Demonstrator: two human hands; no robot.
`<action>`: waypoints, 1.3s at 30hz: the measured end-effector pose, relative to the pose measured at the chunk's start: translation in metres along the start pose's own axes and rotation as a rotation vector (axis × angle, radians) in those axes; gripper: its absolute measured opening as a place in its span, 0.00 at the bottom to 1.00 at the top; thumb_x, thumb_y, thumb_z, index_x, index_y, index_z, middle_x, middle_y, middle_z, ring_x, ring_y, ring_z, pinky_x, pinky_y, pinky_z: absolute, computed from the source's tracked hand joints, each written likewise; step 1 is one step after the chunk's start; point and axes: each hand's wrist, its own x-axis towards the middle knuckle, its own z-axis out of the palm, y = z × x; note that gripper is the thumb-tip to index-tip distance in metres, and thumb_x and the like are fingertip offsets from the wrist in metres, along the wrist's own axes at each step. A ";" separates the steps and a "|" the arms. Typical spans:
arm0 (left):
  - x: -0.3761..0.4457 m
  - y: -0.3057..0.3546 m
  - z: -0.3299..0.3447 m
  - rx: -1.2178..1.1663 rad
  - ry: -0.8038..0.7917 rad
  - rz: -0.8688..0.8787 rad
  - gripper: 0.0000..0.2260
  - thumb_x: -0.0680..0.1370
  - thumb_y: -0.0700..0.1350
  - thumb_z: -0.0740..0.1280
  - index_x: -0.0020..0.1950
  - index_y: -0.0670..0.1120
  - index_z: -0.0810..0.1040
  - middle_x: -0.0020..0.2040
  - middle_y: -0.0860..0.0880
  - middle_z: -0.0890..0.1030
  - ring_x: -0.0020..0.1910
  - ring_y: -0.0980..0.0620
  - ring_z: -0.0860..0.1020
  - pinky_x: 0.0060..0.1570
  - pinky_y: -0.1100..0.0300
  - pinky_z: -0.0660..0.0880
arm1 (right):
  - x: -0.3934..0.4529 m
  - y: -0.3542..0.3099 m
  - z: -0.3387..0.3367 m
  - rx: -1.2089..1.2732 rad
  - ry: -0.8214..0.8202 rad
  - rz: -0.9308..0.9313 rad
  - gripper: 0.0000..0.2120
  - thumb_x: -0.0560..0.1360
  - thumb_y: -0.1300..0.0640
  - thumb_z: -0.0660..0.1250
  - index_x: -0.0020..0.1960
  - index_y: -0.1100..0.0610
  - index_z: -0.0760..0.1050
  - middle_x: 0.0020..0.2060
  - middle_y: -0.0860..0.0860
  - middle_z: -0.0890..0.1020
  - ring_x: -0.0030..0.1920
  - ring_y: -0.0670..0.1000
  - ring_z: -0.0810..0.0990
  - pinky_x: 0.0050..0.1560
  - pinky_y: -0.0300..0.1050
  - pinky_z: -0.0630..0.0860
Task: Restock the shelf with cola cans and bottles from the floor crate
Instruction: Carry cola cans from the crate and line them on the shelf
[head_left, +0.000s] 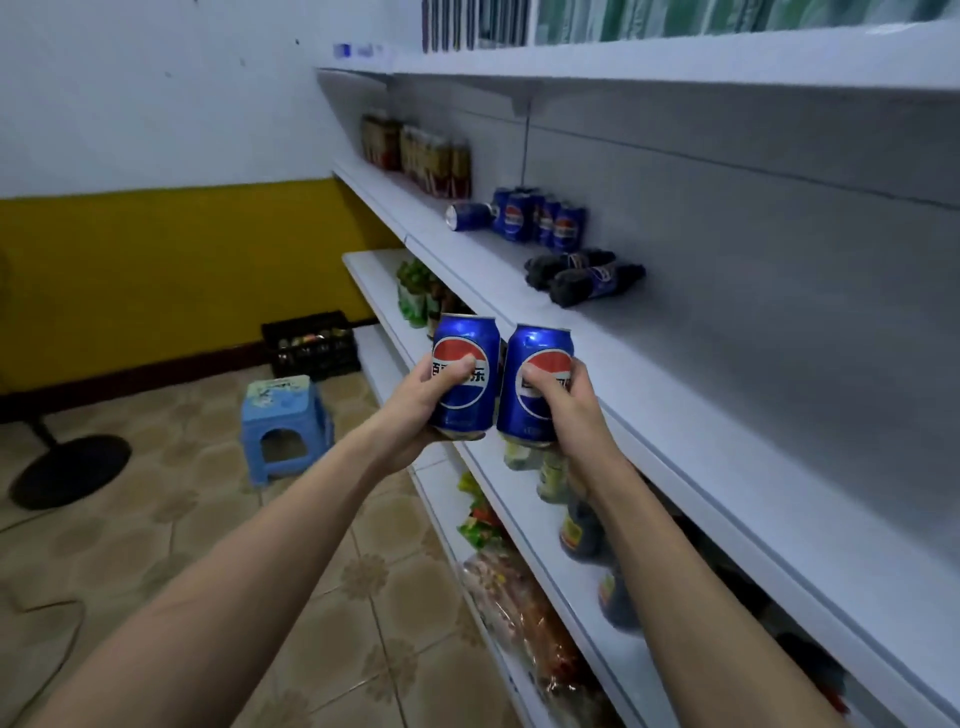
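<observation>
From the head view, the left hand (415, 402) curls around one upright blue cola can (464, 376) and the right hand (569, 410) grips a second can (535, 384) just beside it, the two cans nearly touching in front of the white shelf (675, 415) edge. Farther along that shelf stand more cola cans (540, 218), one tipped on its side beside them, with two cola bottles (587, 278) lying down nearer the hands, while the black floor crate (310, 345) sits well beyond the shelf's far end, behind a blue stool (284, 423).
</observation>
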 end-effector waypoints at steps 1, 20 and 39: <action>0.010 0.005 -0.008 -0.018 0.024 0.006 0.23 0.75 0.56 0.71 0.66 0.48 0.74 0.57 0.47 0.85 0.53 0.46 0.84 0.44 0.50 0.81 | 0.016 -0.002 0.007 0.011 -0.018 0.005 0.14 0.77 0.52 0.69 0.61 0.46 0.70 0.54 0.50 0.82 0.50 0.49 0.84 0.44 0.48 0.82; 0.216 0.064 -0.258 -0.052 0.004 0.071 0.28 0.73 0.57 0.70 0.69 0.47 0.72 0.60 0.43 0.83 0.50 0.44 0.84 0.40 0.49 0.80 | 0.267 0.019 0.208 -0.021 -0.052 0.017 0.32 0.71 0.52 0.77 0.69 0.44 0.64 0.61 0.53 0.79 0.56 0.54 0.83 0.55 0.63 0.81; 0.509 0.075 -0.242 0.063 -0.301 0.104 0.27 0.71 0.48 0.78 0.68 0.49 0.73 0.60 0.47 0.83 0.60 0.47 0.82 0.60 0.52 0.79 | 0.487 0.014 0.151 -0.071 0.388 -0.147 0.29 0.69 0.58 0.79 0.65 0.46 0.69 0.58 0.48 0.80 0.55 0.47 0.82 0.57 0.49 0.79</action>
